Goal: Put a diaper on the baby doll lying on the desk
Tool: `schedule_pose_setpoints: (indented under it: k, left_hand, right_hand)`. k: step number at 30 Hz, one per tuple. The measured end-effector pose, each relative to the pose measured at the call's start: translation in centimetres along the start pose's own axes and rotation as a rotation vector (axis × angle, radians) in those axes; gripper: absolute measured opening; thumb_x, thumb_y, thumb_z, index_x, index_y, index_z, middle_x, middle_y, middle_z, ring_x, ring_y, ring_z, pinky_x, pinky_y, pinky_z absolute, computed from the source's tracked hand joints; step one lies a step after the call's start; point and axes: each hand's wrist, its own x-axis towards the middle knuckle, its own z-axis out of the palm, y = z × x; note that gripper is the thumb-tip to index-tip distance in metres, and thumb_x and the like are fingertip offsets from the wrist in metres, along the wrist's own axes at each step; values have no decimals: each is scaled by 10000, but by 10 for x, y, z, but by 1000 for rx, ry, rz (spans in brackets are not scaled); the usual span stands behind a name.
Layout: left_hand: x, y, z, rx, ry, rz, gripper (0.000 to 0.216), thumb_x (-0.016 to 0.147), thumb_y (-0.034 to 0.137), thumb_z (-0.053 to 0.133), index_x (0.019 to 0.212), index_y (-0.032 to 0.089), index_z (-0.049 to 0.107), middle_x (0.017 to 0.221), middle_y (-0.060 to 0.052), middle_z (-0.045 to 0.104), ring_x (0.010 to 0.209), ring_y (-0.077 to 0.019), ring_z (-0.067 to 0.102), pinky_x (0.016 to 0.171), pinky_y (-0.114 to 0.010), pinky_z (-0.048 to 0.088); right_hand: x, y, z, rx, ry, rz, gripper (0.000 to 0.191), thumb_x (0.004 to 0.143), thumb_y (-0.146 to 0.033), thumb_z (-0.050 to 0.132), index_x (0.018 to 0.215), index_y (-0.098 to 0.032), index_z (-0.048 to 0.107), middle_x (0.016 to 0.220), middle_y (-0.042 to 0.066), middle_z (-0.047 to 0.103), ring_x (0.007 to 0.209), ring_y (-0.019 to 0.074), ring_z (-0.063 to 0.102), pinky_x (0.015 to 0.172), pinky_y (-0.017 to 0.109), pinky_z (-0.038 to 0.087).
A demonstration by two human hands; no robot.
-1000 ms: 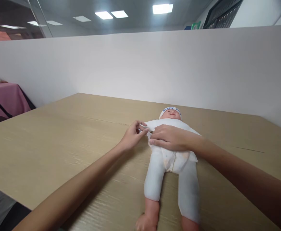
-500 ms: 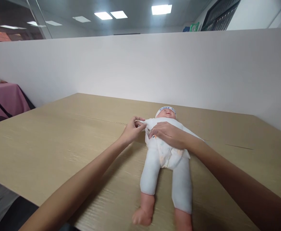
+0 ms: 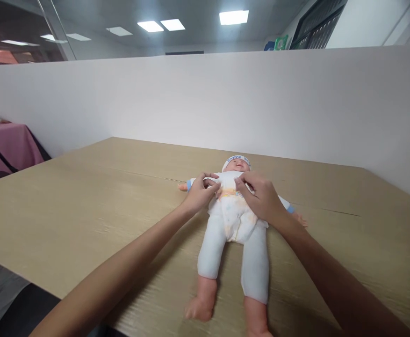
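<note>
A baby doll point(image 3: 255, 271) lies on its back, dressed in white with a lettered white headband and blue cuffs. Around its waist sits a white diaper point(image 3: 236, 217) with an orange-patterned waistband. My left hand point(image 3: 199, 194) is at one side of the waistband, thumb and fingers curled together on the diaper's edge. At the opposite side, my right hand point(image 3: 261, 196) has its fingers bent in a pinch at the top of the diaper. What lies under the right fingers is partly hidden.
The doll rests on a wide tan table point(image 3: 68, 201). Behind it stands a white partition point(image 3: 190, 103). A pink-covered surface point(image 3: 11, 142) and a dark chair are off to the left.
My right hand has lifted from lying flat across the diaper's front and now pinches at the waistband's side. My left hand shifted slightly inward, and the waistband now shows between them.
</note>
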Motion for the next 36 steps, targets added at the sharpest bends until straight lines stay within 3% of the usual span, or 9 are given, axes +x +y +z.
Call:
schedule_pose_setpoints:
  k: [2, 4, 8, 11, 15, 19, 25, 36]
  left_hand:
    - [0, -3, 10, -24, -12, 7, 322, 886, 338, 791, 1103, 194, 601, 707, 52, 609, 683, -140, 582, 707, -286, 440]
    - [-1, -6, 19, -35, -10, 24, 346, 891, 379, 799, 1110, 189, 611, 717, 52, 590, 681, -133, 553, 683, -280, 408]
    - [-6, -12, 25, -87, -49, 83, 405, 946, 537, 755, 1099, 183, 629, 797, 29, 585, 727, -134, 521, 700, -287, 399]
    - [-12, -16, 22, -114, -88, 135, 452, 1011, 623, 646, 1131, 188, 658, 892, -5, 625, 831, -162, 560, 798, -303, 446]
    - [-17, -25, 14, -103, -154, 195, 394, 1031, 551, 669, 1226, 209, 669, 1030, -39, 666, 972, -197, 596, 883, -318, 458]
    - [-20, -30, 9, 81, -135, 244, 371, 1011, 471, 728, 1291, 232, 676, 949, -10, 615, 818, -166, 496, 762, -299, 403]
    - [-24, -24, 8, 207, -133, 307, 322, 1012, 415, 708, 1281, 243, 672, 1261, -55, 678, 884, -175, 496, 885, -326, 450]
    - [-22, -28, 5, 196, -133, 290, 338, 975, 400, 741, 1262, 238, 668, 1337, -64, 669, 841, -158, 466, 840, -316, 452]
  right_hand:
    - [-3, 6, 2, 60, -39, 123, 458, 1093, -505, 500, 724, -237, 541, 645, -33, 478, 645, 170, 454, 658, 331, 353]
    - [-3, 11, 4, 134, -119, 198, 483, 1087, -540, 495, 713, -235, 525, 632, -44, 443, 630, 162, 427, 632, 328, 327]
    - [2, 14, 3, 219, -187, 221, 515, 1088, -599, 474, 752, -226, 588, 733, -24, 582, 731, 173, 516, 716, 326, 381]
    - [3, 9, 0, 237, -214, 213, 533, 1081, -622, 480, 751, -224, 608, 775, -11, 627, 785, 183, 550, 756, 332, 391]
    - [3, 1, -3, 206, -264, 245, 524, 1039, -647, 556, 736, -223, 611, 747, -24, 577, 750, 173, 510, 707, 334, 357]
    - [2, -1, -3, 159, -273, 300, 439, 985, -603, 650, 762, -225, 666, 764, -31, 567, 724, 160, 463, 674, 331, 328]
    - [1, 3, -1, 193, -283, 341, 370, 978, -540, 623, 786, -226, 652, 757, -36, 547, 714, 159, 448, 664, 326, 315]
    - [1, 3, -3, 136, -273, 360, 323, 941, -477, 648, 742, -229, 592, 716, -44, 526, 690, 151, 417, 647, 328, 288]
